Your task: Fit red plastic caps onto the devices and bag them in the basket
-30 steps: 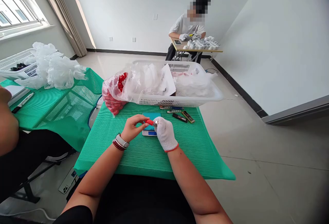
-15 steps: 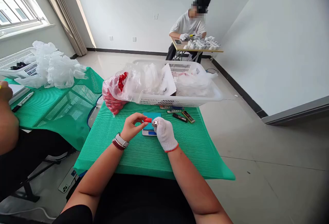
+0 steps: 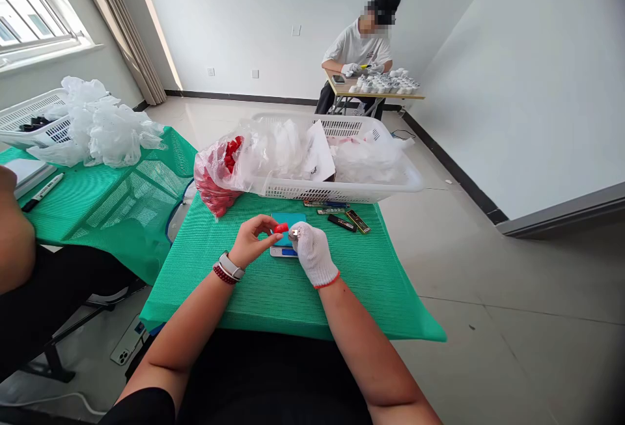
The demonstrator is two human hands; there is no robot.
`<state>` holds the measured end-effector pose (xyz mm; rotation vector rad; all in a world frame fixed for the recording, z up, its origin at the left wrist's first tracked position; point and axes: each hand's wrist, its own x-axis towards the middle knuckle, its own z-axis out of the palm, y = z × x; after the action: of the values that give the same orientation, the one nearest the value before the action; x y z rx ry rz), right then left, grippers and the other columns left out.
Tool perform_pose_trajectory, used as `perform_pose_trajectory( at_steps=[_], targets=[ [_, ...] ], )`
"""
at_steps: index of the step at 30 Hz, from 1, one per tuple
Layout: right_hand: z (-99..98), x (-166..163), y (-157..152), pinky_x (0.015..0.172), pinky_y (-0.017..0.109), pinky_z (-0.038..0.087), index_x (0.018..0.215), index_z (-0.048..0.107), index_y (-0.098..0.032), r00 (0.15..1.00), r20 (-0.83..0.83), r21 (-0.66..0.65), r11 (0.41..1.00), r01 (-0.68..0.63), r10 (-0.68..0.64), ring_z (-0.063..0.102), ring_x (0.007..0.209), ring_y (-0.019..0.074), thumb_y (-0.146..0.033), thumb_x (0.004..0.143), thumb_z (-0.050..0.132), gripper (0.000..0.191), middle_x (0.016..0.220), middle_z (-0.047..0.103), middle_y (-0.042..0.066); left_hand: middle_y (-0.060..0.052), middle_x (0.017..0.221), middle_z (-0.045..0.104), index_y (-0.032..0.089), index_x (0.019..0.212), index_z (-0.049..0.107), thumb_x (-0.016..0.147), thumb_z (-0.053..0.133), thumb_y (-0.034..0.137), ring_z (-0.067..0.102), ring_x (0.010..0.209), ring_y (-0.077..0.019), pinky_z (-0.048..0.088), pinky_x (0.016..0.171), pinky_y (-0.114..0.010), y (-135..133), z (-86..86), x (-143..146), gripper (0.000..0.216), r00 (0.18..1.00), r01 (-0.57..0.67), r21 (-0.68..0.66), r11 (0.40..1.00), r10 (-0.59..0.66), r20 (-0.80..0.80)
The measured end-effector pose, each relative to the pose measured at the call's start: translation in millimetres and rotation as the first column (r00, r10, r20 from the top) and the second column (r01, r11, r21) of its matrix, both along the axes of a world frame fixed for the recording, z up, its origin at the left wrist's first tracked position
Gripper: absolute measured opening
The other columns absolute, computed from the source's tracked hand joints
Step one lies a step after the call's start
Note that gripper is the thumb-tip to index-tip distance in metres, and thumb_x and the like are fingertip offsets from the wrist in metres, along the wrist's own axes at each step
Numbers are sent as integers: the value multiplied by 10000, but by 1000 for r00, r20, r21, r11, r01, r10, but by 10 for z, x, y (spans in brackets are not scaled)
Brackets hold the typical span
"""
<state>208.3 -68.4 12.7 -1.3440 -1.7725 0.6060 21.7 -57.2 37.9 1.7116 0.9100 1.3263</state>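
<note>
My bare left hand [image 3: 252, 241] pinches a small red plastic piece [image 3: 282, 228], shaped like a short tube or cap, between thumb and fingers. In a white knitted glove, my right hand [image 3: 314, 252] is closed on a small shiny metal tool [image 3: 295, 233], mostly hidden by the fingers; it may be a nail clipper. The metal end points at the red piece, very close to it. Just under both hands lies a flat scale [image 3: 288, 219] with a blue top. At the table's back left, a clear bag [image 3: 213, 192] is full of similar red pieces.
A white plastic basket [image 3: 342, 189] of clear bags spans the back of the green-covered table [image 3: 263, 301]. Several small flat packets [image 3: 358, 220] lie right of the scale. Another person's arm [image 3: 14, 236] is at the left table; a gloved co-worker [image 3: 359, 47] sits behind.
The red piece and the metal tool are slightly farther apart now, and the red piece has tilted a little. Both hands are nearly in the same place.
</note>
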Motion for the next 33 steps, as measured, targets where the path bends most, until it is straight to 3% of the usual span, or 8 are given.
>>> perform_pose_trajectory(
  at_steps=[8,17,26,33],
  targets=[
    [10,26,18,804,326,582,1136,641,-170,1000,17,4,1000,11,-11,655,918,153,-363,1003,535,257,1119,661,71,-95,948,769,169,1006,725,858,731,397,734,858,-196,632,783,-338,2,14,11,272,999,39,-1,999,-39,-2],
    [45,32,65,909,405,562,1235,608,-184,999,35,32,999,35,-37,635,1067,207,-363,976,584,316,1259,615,93,-72,859,763,155,946,674,803,786,433,751,765,-179,640,687,-290,-16,-18,5,333,999,48,-52,998,-46,28],
    [21,28,12,790,321,581,1130,640,-166,1000,9,1,1000,17,-17,654,903,151,-365,998,545,257,1102,661,67,-87,946,740,180,995,747,822,774,372,707,840,-178,616,739,-303,19,-5,-9,260,999,50,15,999,-50,-1],
    [0,7,4,722,277,567,1060,648,-155,1000,-15,-11,1000,7,-7,642,807,121,-381,1021,491,278,993,665,47,-94,940,773,156,1006,693,833,765,394,757,852,-200,649,778,-324,-15,-18,5,303,997,77,-33,997,-76,35]
  ],
)
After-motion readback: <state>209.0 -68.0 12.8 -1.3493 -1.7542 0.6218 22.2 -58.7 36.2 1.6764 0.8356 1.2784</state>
